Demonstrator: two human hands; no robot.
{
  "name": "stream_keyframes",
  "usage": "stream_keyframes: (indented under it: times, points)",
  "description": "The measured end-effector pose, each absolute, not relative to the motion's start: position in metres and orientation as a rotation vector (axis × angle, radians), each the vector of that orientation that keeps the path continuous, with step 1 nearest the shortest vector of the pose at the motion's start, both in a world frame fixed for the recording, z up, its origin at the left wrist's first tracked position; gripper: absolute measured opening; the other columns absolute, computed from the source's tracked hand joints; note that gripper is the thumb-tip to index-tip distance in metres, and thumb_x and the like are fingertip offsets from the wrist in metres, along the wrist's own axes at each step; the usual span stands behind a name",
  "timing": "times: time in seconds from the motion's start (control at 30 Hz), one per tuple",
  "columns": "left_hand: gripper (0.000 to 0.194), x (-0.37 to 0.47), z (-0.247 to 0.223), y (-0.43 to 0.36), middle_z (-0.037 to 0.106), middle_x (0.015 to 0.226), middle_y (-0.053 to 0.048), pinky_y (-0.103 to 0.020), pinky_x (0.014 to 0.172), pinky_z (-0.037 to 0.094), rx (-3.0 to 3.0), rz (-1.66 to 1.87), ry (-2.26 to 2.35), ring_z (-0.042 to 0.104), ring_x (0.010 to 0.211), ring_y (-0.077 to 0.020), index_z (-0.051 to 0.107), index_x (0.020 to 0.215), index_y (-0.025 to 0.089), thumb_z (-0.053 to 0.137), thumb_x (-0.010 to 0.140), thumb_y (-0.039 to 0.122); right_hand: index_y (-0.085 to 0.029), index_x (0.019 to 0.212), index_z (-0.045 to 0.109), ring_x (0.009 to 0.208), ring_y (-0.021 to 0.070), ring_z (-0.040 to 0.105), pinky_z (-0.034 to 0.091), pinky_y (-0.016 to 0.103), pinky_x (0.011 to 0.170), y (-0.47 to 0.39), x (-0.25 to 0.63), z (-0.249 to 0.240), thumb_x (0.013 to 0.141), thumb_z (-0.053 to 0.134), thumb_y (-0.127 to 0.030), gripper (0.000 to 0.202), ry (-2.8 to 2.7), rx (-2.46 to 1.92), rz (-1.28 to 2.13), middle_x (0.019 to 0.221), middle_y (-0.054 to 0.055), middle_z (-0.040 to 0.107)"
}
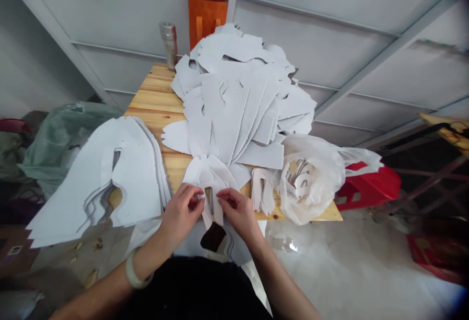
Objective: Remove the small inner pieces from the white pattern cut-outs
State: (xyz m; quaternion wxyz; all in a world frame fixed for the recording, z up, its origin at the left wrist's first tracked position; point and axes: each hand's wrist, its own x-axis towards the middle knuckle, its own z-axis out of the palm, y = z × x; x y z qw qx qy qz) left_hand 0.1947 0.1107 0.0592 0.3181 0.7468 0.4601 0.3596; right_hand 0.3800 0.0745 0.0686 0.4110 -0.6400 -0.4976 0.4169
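A small white U-shaped cut piece [218, 212] is stretched between my hands near the table's front edge. My left hand [184, 206] pinches its left side, with thumb and fingers closed. On the other side my right hand [237, 208] pinches the right leg of the piece. Beneath and just behind it lie larger white curved cut pieces [220, 173], with more hanging over the edge toward my body. Close to my right hand rests a small stack of narrow U-shaped pieces [262, 190]. My fingers hide parts of the held piece.
A big heap of white cut sheets [234, 95] covers the wooden table [154, 85]. More large sheets [128, 163] overhang at left. At right, a clear plastic bag [322, 173] holds small cutouts beside a red stool [370, 188]. Behind stand an orange bag [207, 14] and a bottle [169, 46].
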Motion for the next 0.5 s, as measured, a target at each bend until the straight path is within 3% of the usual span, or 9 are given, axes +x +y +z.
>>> stream_keyframes:
  times: [0.5]
  points:
    - [0.007,0.188,0.055,0.124,0.061,0.094,-0.002,-0.025,0.065,0.058,1.996,0.85,1.091,0.067,0.07,-0.0125,0.064,0.095,0.02,0.057,0.093,0.018,-0.019,0.089,0.073,0.068,0.0178,0.065,0.047,0.027,0.063,0.071,0.376,0.07,0.084,0.061,-0.031,0.018,-1.185,-1.627,1.058,0.078,0.003,0.074]
